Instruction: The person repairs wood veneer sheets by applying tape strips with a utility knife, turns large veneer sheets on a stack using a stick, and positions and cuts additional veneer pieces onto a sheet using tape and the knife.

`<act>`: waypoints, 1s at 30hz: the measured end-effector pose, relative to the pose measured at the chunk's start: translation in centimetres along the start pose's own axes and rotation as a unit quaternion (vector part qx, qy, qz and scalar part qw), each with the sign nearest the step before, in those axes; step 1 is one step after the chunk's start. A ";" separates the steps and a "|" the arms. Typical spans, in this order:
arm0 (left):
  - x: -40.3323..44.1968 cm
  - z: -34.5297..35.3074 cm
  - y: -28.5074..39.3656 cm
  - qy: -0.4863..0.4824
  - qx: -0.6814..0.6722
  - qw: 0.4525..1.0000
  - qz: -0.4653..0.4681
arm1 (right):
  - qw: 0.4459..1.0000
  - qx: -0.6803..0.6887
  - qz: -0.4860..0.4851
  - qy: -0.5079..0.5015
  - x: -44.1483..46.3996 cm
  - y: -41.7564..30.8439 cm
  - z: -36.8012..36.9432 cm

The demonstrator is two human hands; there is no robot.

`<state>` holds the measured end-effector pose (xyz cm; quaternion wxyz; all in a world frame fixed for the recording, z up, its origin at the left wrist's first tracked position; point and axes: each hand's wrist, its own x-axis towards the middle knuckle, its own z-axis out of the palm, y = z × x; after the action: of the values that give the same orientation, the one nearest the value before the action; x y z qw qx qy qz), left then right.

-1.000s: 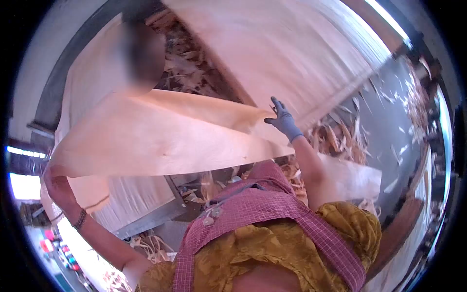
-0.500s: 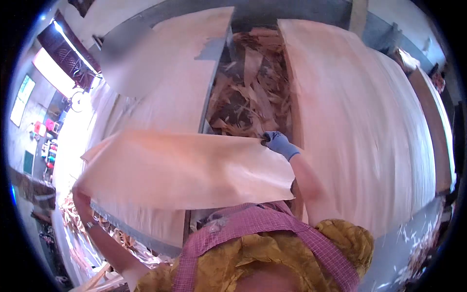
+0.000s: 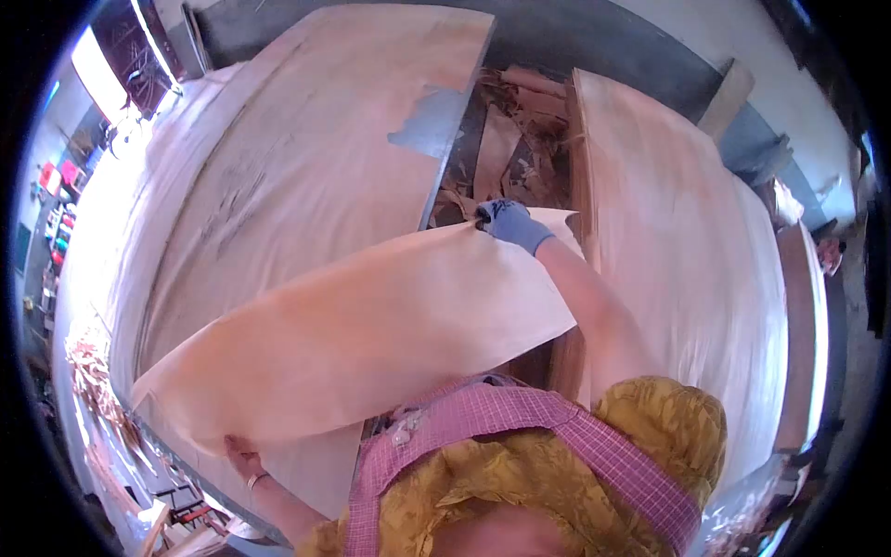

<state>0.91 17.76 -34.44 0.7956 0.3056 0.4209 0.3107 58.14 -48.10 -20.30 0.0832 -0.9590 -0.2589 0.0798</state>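
Note:
A pale wood veneer sheet [image 3: 371, 325] stretches between my hands, slightly bowed, over the left stack. My right hand [image 3: 512, 226], in a blue-grey glove, is closed on its far edge near the right end, above the gap between the stacks. At the near edge, towards the left end, my bare left hand [image 3: 243, 457] pinches the sheet, with part of its fingers hidden beneath. Under the sheet lies the left veneer stack [image 3: 306, 167], whose top has a torn-looking grey patch [image 3: 432, 123]. Beside my right arm rises the right veneer stack [image 3: 677, 251].
Torn veneer scraps [image 3: 520, 153] fill the gap between the stacks. A grey-and-white wall [image 3: 622, 51] runs behind, with a board [image 3: 727, 100] leaning there. More veneer strips [image 3: 93, 367] lie on the floor at left. A brown panel [image 3: 798, 325] stands at far right.
The sheet has swung to a slant, its right end farther away and its left end nearer me. My right hand has moved away from me; my left hand now shows at the near edge.

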 end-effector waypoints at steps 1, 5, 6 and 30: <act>-0.1 -0.7 -1.5 -0.078 -0.016 0.996 -0.046 | 1.000 -0.012 -0.009 -0.007 1.2 -0.2 -0.8; 0.4 2.8 -6.2 0.092 0.111 0.989 0.037 | 0.998 -0.051 -0.037 -0.006 10.1 0.8 -3.1; 0.7 3.8 -6.5 0.094 0.041 0.995 -0.019 | 0.997 -0.059 -0.045 -0.004 12.4 0.8 -3.7; -7.4 41.6 -29.3 0.466 -0.119 0.875 0.062 | 0.935 0.042 -0.343 0.077 66.9 2.0 -6.8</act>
<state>40.25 -15.35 -33.72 0.5170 0.0534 0.6828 0.5134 117.54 -16.49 -21.45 0.1650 -0.8110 -0.5610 -0.0167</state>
